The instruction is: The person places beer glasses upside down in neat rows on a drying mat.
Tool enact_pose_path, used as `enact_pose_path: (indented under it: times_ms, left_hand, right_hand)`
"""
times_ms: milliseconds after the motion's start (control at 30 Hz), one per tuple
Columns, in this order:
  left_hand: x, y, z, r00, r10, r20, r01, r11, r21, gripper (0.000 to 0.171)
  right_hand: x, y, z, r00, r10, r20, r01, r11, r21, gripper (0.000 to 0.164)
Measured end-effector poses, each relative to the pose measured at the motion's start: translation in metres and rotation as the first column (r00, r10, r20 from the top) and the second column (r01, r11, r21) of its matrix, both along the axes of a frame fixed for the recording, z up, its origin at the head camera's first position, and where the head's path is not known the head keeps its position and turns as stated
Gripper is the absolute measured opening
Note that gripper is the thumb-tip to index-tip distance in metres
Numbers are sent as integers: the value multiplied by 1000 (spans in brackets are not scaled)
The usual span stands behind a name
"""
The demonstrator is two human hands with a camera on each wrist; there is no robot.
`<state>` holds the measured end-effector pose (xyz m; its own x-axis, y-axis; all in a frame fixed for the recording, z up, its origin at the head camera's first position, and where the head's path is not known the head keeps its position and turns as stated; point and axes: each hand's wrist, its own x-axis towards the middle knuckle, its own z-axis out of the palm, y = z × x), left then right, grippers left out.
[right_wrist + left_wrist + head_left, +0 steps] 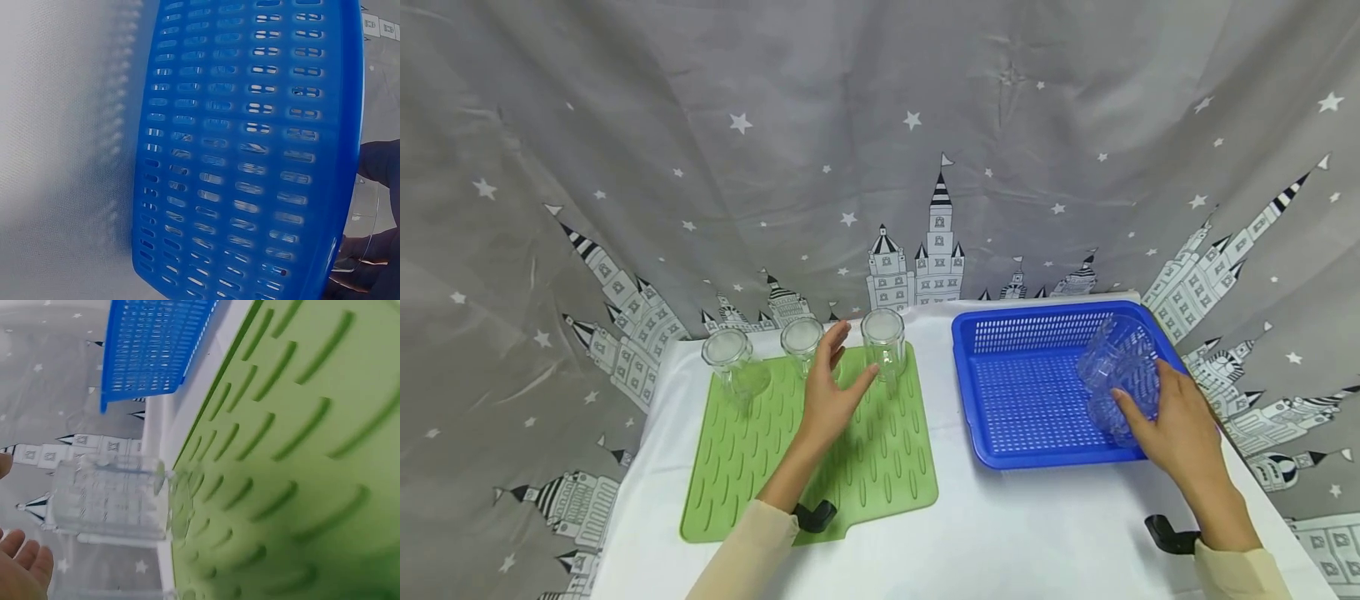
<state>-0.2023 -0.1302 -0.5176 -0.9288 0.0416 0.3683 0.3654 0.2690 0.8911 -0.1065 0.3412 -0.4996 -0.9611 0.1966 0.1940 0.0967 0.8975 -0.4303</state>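
Three clear glasses stand in a row along the back of the green drying mat (880, 467): a left glass (727, 354), a middle glass (800, 337) and a right glass (884, 337). My left hand (833, 400) is above the mat between the middle and right glasses, thumb and fingers spread, holding nothing. In the left wrist view its fingers (28, 559) are apart from a glass (112, 497). At the right end of the blue basket (985, 454), my right hand (1183, 425) grips a clear glass (1116, 408). Another glass (1112, 342) lies behind that one.
The slotted basket wall (250, 156) fills much of the right wrist view, with the right hand beyond its rim. A white cloth (1000, 533) covers the table. Behind it hangs a grey curtain (820, 167) printed with castles and stars.
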Motion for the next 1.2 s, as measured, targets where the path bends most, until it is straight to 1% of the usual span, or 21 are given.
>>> enact_pose_path:
  times_ms: [100,200,300,333,400,467,533,633,667,733,800,867,933,1000,1100,1200]
  left_hand:
    - [19,-16,3,999,15,-34,-14,1000,26,78]
    - [37,-32,2,997,45,-65,-42,998,48,73]
    - [51,-50,0,990,115,-81,-113,993,31,69]
    - [56,-56,-1,986,145,-83,-144,989,21,67]
    - [65,-68,-4,972,215,-93,-218,976,-15,65]
    - [74,-81,-8,952,288,-107,-295,954,-56,64]
    - [82,-94,-14,925,356,-133,-369,924,-96,63]
    - [96,-114,-25,879,450,-159,-473,866,-162,63]
    - [100,-120,-29,863,481,-154,-504,841,-196,64]
    - [109,-133,-36,838,531,-122,-543,795,-272,63]
    - [117,-145,-42,823,564,-68,-546,751,-371,64]
    - [123,-155,-47,814,580,-2,-512,717,-474,67]
    - [127,-163,-51,811,582,64,-460,702,-543,71]
    - [128,-169,-55,808,577,119,-410,696,-590,76]
    - [128,-177,-60,808,562,178,-357,707,-611,84]
    - [127,-181,-64,814,543,206,-325,720,-613,91]
  right_hand:
    - [0,-1,-1,1000,1,0,-1,1000,-3,91]
    - [0,-1,-2,1000,-3,-6,3,1000,-7,91]
    - [-1,-1,-2,1000,-5,-14,5,1000,-10,91]
    - [-1,-2,-2,1000,-6,-13,5,1000,-13,91]
    - [-2,-2,-2,1000,-4,-14,4,1000,-18,91]
    - [-1,-2,-2,1000,-2,-17,2,1000,-23,91]
    - [-1,-1,-3,1000,-3,-21,3,1000,-27,91]
    - [1,-1,-4,1000,-4,-27,3,1000,-27,91]
    - [2,-1,-4,1000,-4,-29,3,1000,-27,91]
    - [4,-1,-4,1000,-3,-29,2,1000,-27,90]
    - [6,-1,-5,1000,-2,-27,1,1000,-30,90]
    - [7,-1,-5,1000,-4,-24,3,1000,-31,90]
    - [8,-1,-6,1000,-9,-19,8,1000,-26,90]
    - [8,-1,-6,1000,-15,-17,14,1000,-24,91]
    - [6,-2,-7,999,-22,-25,21,999,-28,91]
    - [4,-3,-7,999,-24,-38,22,999,-38,90]
